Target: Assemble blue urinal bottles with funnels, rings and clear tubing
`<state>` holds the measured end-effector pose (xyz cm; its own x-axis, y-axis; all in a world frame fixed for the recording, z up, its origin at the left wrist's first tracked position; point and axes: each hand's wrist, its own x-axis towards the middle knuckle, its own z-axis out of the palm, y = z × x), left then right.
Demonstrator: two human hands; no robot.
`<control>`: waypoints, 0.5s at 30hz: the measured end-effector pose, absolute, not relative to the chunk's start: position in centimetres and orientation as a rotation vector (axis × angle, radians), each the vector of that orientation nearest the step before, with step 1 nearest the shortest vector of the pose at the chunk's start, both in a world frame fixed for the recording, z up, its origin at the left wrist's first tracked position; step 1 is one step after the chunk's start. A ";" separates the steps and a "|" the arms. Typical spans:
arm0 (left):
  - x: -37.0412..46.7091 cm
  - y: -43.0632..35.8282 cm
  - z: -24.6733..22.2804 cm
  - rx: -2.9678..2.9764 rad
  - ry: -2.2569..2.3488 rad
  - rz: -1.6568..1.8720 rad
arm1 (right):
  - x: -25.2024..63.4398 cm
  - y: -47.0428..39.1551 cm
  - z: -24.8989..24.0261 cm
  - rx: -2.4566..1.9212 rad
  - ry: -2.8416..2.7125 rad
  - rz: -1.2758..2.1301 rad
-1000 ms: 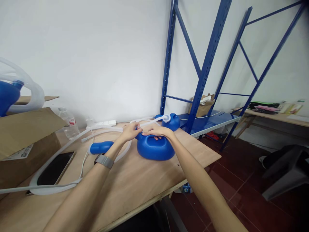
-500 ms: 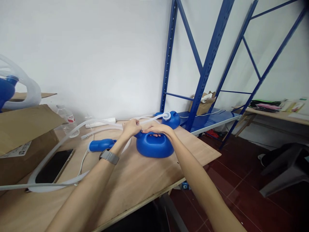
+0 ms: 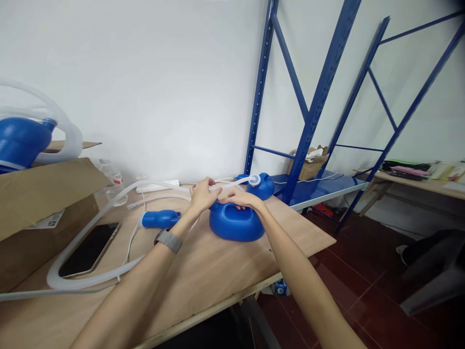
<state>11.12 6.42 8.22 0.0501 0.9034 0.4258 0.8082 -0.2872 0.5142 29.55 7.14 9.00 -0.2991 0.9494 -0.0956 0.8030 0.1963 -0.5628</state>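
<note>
A blue plastic bottle with a moulded handle (image 3: 238, 229) lies on the wooden table. My right hand (image 3: 238, 198) is closed round its handle, with fingertips showing in the handle gap. At the bottle's neck, on its left, is my left hand (image 3: 203, 195). The left thumb and forefinger are apart, and the other fingers are partly hidden. Behind the hands, a translucent white hose (image 3: 232, 183) leads towards a second blue bottle (image 3: 264, 188) with a white ring at its mouth. Left of my left wrist lies a smaller blue bottle-shaped piece (image 3: 160, 219).
A phone (image 3: 89, 249) lies inside a loop of white hose (image 3: 54, 269). On the left, a cardboard box (image 3: 47, 198) has another blue bottle (image 3: 23, 140) above it. A clear water bottle (image 3: 115, 182) stands behind. Blue shelving (image 3: 308, 121) rises past the table's right end.
My left hand has loosened at the bottle's neck, its thumb and forefinger spreading apart. My right hand keeps its grip on the handle. The whole view has shifted slightly.
</note>
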 end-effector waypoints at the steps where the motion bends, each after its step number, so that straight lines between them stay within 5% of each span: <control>1: 10.6 5.8 8.0 2.192 1.761 1.130 | 29.6 7.3 8.9 -1.653 -2.207 0.771; 6: 5.7 1.8 6.0 2.524 1.662 1.332 | 30.3 8.4 8.3 -1.574 -2.178 0.776; 15: -5.0 -0.1 0.8 2.453 2.316 0.372 | 31.6 9.7 8.2 -1.708 -2.074 0.463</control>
<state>-4.95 -0.08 0.82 0.0595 0.9433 0.3265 0.9981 -0.0515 -0.0333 31.56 9.66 8.25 -0.1634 0.9811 0.1031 0.8443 0.1932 -0.4998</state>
